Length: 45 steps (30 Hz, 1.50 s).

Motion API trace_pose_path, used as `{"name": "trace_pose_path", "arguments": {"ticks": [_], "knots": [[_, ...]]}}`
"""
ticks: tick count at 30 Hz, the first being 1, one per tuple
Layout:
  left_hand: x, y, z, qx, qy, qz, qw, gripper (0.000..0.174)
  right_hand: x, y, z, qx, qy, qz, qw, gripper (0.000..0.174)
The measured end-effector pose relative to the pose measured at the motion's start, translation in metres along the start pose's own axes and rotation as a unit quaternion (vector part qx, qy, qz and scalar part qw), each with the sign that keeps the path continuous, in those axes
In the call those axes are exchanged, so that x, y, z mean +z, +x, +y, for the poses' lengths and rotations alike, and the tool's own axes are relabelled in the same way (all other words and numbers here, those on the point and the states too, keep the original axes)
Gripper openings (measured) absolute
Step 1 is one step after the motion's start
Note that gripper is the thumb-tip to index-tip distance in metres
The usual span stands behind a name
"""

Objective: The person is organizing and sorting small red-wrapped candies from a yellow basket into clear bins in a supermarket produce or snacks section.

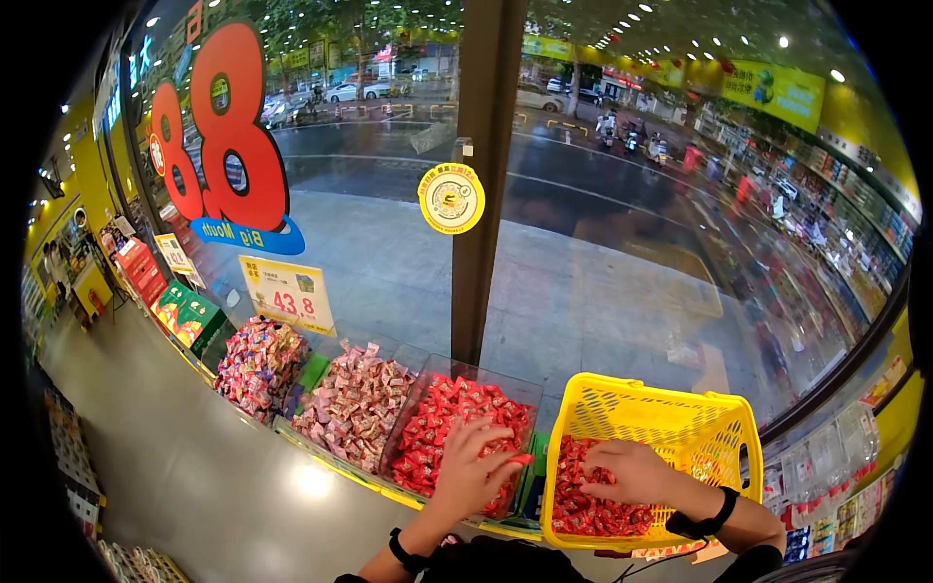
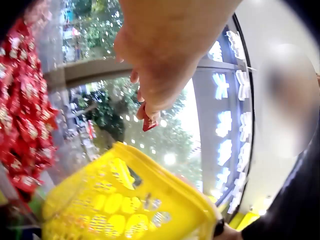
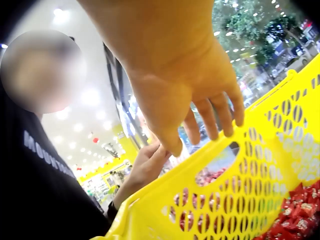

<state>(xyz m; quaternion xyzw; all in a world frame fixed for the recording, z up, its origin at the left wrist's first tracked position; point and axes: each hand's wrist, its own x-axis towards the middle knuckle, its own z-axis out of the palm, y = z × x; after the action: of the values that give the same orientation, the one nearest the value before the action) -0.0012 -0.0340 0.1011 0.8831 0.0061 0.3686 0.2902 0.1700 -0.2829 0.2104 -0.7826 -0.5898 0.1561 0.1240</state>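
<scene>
My left hand is over a clear bin of red-wrapped candies, near the bin's right side. Its thumb and fingers pinch one red-wrapped candy, which also shows at the fingertips in the head view. My right hand is over a yellow plastic basket, fingers loosely extended and nothing visible in them. In the right wrist view its fingertips hang close by the basket rim. Many red-wrapped candies cover the basket's bottom.
Left of the red candies stand bins of pink-wrapped candies and mixed pink and blue candies. Behind them is a large shop window with a dark upright post. A price sign stands behind the bins. Packaged goods hang at right.
</scene>
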Motion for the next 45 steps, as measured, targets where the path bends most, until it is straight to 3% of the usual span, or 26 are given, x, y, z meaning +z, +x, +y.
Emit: {"name": "trace_pose_path", "arguments": {"ticks": [4, 7, 10, 11, 14, 17, 20, 22, 24, 26, 30, 37, 41, 45], "knots": [[0.01, -0.04, -0.059, -0.058, 0.136, 0.012, 0.989, 0.019, 0.063, 0.0, 0.111, 0.115, 0.041, -0.296, 0.947, 0.06], [0.025, -0.065, -0.075, -0.084, 0.15, 0.006, 0.985, 0.018, 0.145, -0.011, 0.168, 0.151, -0.055, -0.302, 0.94, 0.077], [0.036, -0.077, -0.076, -0.102, 0.145, 0.001, 0.984, 0.021, 0.155, -0.009, 0.151, 0.183, -0.111, -0.261, 0.941, 0.079], [0.037, -0.079, -0.076, -0.103, 0.147, -0.001, 0.984, 0.021, 0.167, -0.009, 0.155, 0.2, -0.089, -0.231, 0.948, 0.071], [0.035, -0.076, -0.073, -0.117, 0.138, 0.007, 0.984, 0.024, 0.171, -0.007, 0.151, 0.137, -0.164, -0.202, 0.956, 0.058], [0.035, -0.075, -0.073, -0.121, 0.131, 0.024, 0.984, 0.027, 0.182, -0.013, 0.153, 0.131, -0.121, -0.116, 0.977, 0.035], [0.033, -0.072, -0.072, -0.123, 0.127, 0.032, 0.984, 0.027, 0.192, -0.009, 0.181, 0.093, -0.093, -0.113, 0.985, 0.027], [0.032, -0.07, -0.07, -0.124, 0.114, 0.032, 0.985, 0.028, 0.16, 0.005, 0.17, 0.131, -0.103, -0.208, 0.964, 0.023], [0.031, -0.068, -0.068, -0.121, 0.117, 0.033, 0.985, 0.031, 0.128, 0.008, 0.158, 0.098, -0.047, -0.209, 0.972, 0.023], [0.031, -0.063, -0.064, -0.106, 0.134, 0.033, 0.985, 0.035, 0.072, 0.015, 0.111, 0.13, -0.064, -0.236, 0.961, 0.023], [0.014, -0.027, -0.014, -0.069, 0.072, 0.04, 0.994, 0.04, 0.004, -0.006, 0.052, 0.05, -0.023, -0.109, 0.993, 0.016], [0.014, 0.04, 0.097, 0.084, -0.033, -0.12, 0.989, 0.047, -0.035, -0.052, -0.017, -0.094, 0.006, 0.108, 0.99, 0.012], [0.035, 0.044, 0.104, 0.184, -0.023, -0.144, 0.972, 0.048, -0.024, -0.074, -0.015, -0.076, 0.02, 0.159, 0.984, 0.012], [0.034, 0.051, 0.129, 0.116, -0.073, -0.198, 0.971, 0.056, -0.019, -0.092, -0.007, -0.035, 0.035, 0.191, 0.98, 0.012]]}}
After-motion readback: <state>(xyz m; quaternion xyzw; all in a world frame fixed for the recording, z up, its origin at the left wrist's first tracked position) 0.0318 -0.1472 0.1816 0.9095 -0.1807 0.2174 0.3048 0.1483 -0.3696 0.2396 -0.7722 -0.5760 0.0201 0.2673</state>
